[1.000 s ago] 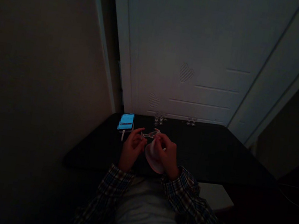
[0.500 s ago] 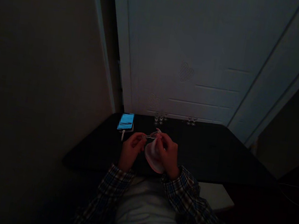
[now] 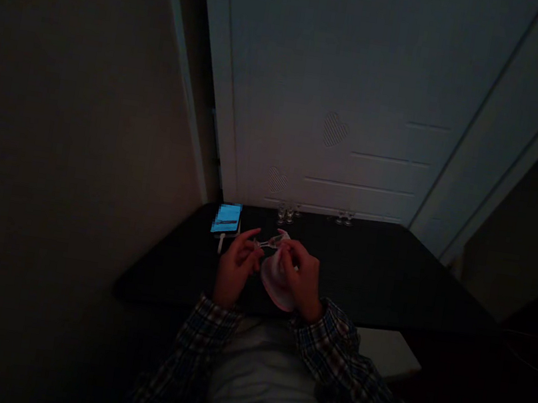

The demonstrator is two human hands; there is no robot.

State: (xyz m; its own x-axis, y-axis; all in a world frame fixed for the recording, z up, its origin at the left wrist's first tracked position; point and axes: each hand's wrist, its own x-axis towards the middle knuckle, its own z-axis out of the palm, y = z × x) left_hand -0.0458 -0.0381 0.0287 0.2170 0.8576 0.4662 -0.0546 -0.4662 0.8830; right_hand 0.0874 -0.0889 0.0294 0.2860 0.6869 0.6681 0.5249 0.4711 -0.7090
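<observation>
Over the dark table, a small clear stemmed glass (image 3: 273, 241) lies tilted sideways between my hands. My left hand (image 3: 236, 265) has its fingers around the foot end of the glass, with the index finger lifted and stretched out. My right hand (image 3: 302, 275) pinches a pale pinkish cloth (image 3: 276, 287) against the bowl end. Part of the cloth pokes up beyond the bowl and the rest hangs below my right fingers. Dim light hides the exact finger contact.
Several small stemmed glasses (image 3: 290, 214) stand at the table's (image 3: 363, 276) back edge, with others (image 3: 345, 217) further right. A lit phone (image 3: 227, 218) with a white cable (image 3: 221, 243) lies at back left. A white box-like object (image 3: 385, 352) sits below the front edge.
My left index finger has lifted and straightened away from the glass foot. The glass and cloth have shifted very slightly; my right hand stays nearly in place.
</observation>
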